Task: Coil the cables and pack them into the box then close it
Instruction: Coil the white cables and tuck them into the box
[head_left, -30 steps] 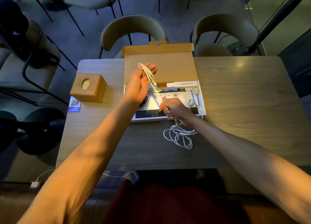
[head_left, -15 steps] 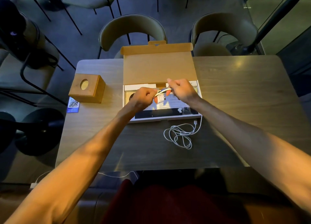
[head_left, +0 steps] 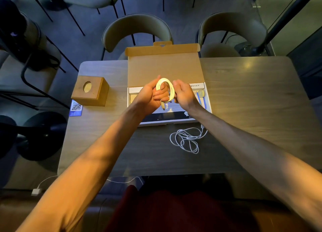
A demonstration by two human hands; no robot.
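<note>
**Both hands on coiled cable over open box**

Head cam: left hand and right hand both grip a pale coiled cable, held upright as a loop just above the open box, lid folded back on far side. 2nd white cable lies loose and tangled on table, near side of box, right of centre. Wooden block sits left of box.

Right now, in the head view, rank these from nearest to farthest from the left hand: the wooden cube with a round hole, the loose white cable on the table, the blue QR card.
1. Loose white cable, toward the person, right of the left hand.
2. Wooden cube, to the left.
3. Blue QR card, beyond the cube's near corner, farther left.
</note>
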